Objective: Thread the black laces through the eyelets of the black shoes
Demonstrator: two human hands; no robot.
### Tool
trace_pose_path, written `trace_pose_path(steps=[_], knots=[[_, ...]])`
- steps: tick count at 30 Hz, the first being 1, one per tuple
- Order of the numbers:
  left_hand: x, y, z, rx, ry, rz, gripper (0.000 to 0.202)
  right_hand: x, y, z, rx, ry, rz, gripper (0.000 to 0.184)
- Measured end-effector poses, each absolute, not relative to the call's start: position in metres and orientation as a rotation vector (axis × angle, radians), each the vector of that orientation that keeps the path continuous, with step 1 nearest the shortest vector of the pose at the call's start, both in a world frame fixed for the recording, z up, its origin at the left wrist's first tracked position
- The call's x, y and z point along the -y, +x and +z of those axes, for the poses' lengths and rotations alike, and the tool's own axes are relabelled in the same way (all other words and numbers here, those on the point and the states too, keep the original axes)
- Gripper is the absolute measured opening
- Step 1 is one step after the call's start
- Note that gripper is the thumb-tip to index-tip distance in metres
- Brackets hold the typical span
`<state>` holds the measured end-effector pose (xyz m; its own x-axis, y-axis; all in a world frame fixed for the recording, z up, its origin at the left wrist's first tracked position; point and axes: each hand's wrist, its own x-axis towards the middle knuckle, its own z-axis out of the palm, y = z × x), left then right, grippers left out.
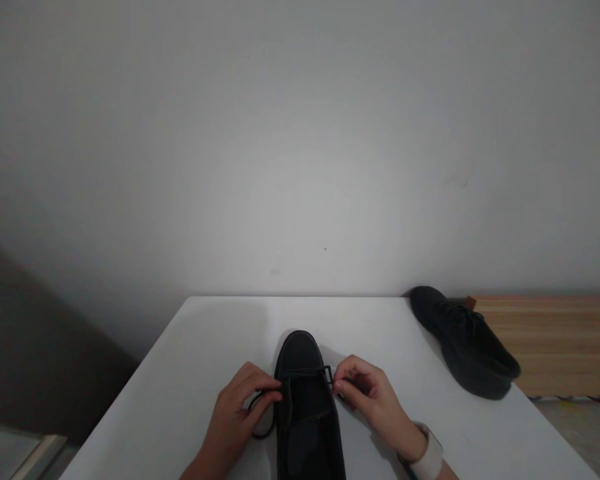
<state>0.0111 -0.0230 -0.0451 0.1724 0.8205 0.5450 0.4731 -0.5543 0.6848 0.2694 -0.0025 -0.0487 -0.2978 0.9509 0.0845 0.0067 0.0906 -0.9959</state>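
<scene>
A black shoe (pixel 305 407) lies on the white table (pixel 190 373) right in front of me, its toe pointing away. My left hand (pixel 237 417) pinches the left end of the black lace (pixel 260 407), which loops beside the shoe. At the shoe's right side my right hand (pixel 367 397) pinches the lace's other end. The lace runs taut across the eyelets between both hands. A pale band sits on my right wrist.
A second black shoe (pixel 463 343) lies on its side at the table's far right corner. Past it stands a wooden surface (pixel 560 340). A plain grey wall (pixel 300 147) rises behind the table. The floor drops away on the left.
</scene>
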Motion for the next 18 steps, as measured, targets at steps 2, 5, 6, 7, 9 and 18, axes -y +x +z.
trace_pose_path(steps=[2,5,6,7,9,18], knots=[[0.0224,0.0109,-0.0461,-1.219,2.082,1.333,0.012,0.0023,0.2687,-0.0489,1.5,-1.018,1.311,0.032],[0.0225,0.0107,-0.0468,-1.185,2.085,1.294,0.011,0.0017,0.2669,-0.0499,1.53,-1.066,1.229,0.028],[0.0229,0.0107,-0.0466,-1.168,2.086,1.285,0.01,0.0016,0.2664,-0.0501,1.537,-1.08,1.202,0.027],[0.0235,0.0107,-0.0462,-1.151,2.086,1.277,0.01,0.0016,0.2661,-0.0502,1.544,-1.091,1.183,0.025],[0.0248,0.0108,-0.0452,-1.116,2.088,1.267,0.013,0.002,0.2659,-0.0501,1.562,-1.097,1.176,0.023],[0.0224,0.006,-0.0535,-1.025,2.157,1.279,0.027,0.0055,0.2702,-0.0492,1.676,-0.928,1.171,0.019]])
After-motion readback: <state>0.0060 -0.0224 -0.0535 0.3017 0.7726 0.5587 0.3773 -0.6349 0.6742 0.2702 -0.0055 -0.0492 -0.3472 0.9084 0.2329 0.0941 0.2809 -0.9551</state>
